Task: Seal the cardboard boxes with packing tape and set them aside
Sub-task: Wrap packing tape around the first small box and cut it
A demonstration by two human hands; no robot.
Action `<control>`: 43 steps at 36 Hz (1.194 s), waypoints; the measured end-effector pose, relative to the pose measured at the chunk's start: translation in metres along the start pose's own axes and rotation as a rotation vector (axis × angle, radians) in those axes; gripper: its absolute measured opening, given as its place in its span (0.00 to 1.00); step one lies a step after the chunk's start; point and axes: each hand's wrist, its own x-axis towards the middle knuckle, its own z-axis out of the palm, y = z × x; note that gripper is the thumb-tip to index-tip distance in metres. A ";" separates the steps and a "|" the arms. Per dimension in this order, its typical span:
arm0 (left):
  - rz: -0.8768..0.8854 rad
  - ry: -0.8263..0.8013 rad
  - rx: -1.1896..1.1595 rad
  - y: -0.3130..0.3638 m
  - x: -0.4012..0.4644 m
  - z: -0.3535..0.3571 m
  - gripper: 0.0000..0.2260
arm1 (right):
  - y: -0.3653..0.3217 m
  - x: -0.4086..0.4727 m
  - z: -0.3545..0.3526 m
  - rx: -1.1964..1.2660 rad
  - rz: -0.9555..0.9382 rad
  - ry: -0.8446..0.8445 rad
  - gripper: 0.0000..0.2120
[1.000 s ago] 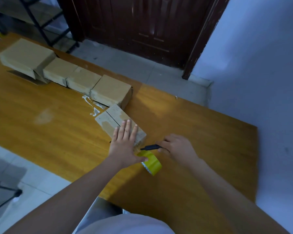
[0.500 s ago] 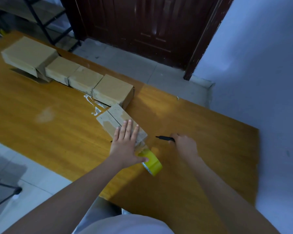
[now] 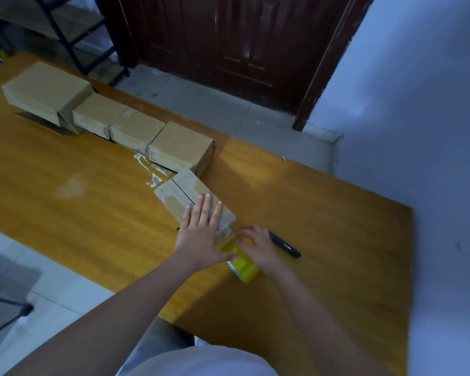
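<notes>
Yellow tape roll (image 3: 242, 267) between both hands

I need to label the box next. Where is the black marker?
The black marker lies on the table, just right of the right hand and the yellow tape roll.
</notes>
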 end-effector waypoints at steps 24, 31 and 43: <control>-0.046 0.160 -0.050 -0.002 0.007 0.016 0.34 | -0.001 -0.017 -0.001 0.319 -0.030 -0.070 0.06; -0.092 0.221 0.045 0.003 0.010 0.024 0.33 | 0.010 -0.036 -0.004 0.402 0.039 -0.033 0.10; -0.287 -0.032 -0.223 0.037 0.002 -0.015 0.38 | -0.004 -0.030 -0.033 0.537 0.099 0.179 0.03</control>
